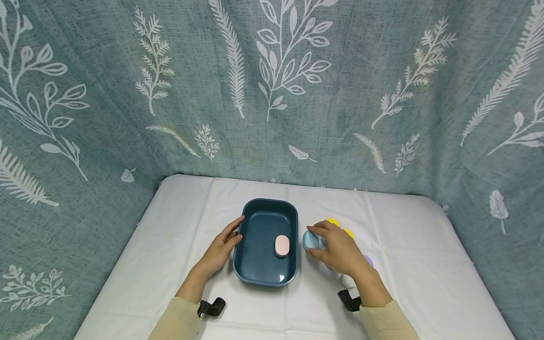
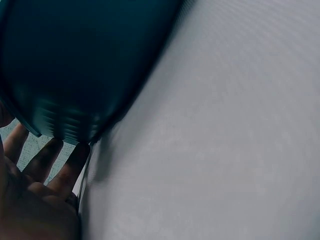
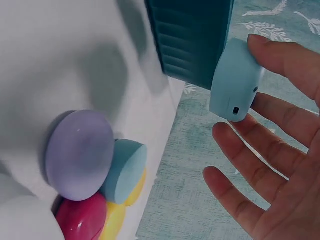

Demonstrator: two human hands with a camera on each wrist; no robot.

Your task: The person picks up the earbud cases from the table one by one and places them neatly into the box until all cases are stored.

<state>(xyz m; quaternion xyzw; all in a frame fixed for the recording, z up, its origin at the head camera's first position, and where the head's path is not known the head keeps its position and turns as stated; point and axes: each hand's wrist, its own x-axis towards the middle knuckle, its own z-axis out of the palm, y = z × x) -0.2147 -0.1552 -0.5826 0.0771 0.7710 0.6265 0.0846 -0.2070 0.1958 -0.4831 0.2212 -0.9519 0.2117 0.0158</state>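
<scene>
A dark teal plastic bin [image 1: 265, 278] stands on the white cloth, with a pale pink rounded block [image 1: 282, 246] lying inside near its right wall. Against the bin's left side rest the fingertips of my left hand [image 1: 218, 250], fingers mostly straight; the left wrist view has them on the outer wall [image 2: 70, 107]. My right hand [image 1: 337, 245], just right of the bin, pinches a light blue rounded device [image 3: 235, 82] between thumb and fingers. The device is raised off the cloth and has a small port in its end. Its other fingers are spread.
Below my right hand lie a purple rounded piece [image 3: 80, 155], another light blue piece [image 3: 125, 170], a magenta piece [image 3: 82, 220], yellow pieces [image 3: 114, 222] and a white one [image 3: 25, 215]. A leaf-patterned green curtain [image 1: 272, 141] hangs behind the table.
</scene>
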